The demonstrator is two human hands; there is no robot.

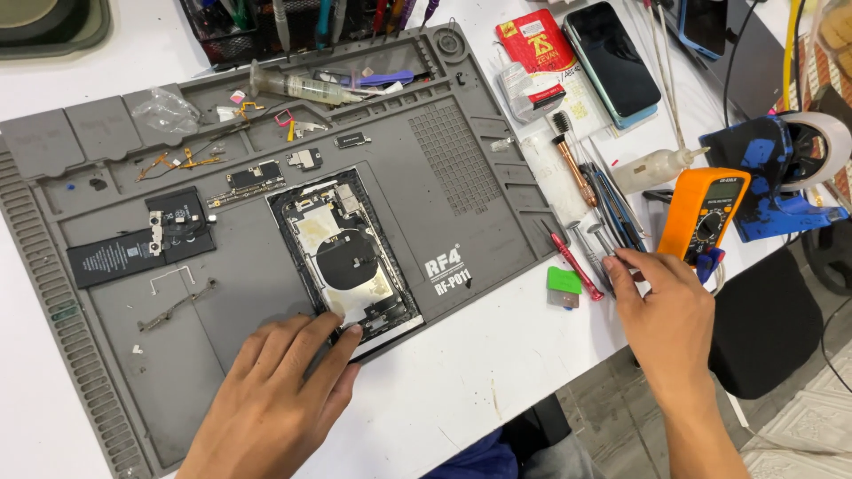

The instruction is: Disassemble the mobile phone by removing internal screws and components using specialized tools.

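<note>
An opened phone housing point(342, 253) lies on a grey repair mat point(461, 168), its insides showing with a dark round coil in the middle. My left hand point(280, 390) rests flat on the mat, fingertips pressing the housing's near edge. My right hand point(661, 306) is off the mat to the right, its fingertips on a row of screwdrivers and tweezers point(603, 226) lying on the white table. A red-handled screwdriver point(575, 264) lies just left of those fingers. I cannot tell whether the right fingers grip a tool.
A black battery point(111, 255), small boards and flex cables point(257, 177) lie on the mat's left. A syringe point(302, 87) sits in the top tray. An orange multimeter point(706, 213), a green and grey pry card point(563, 286), a glue bottle point(652, 167) and two phones point(612, 62) lie right.
</note>
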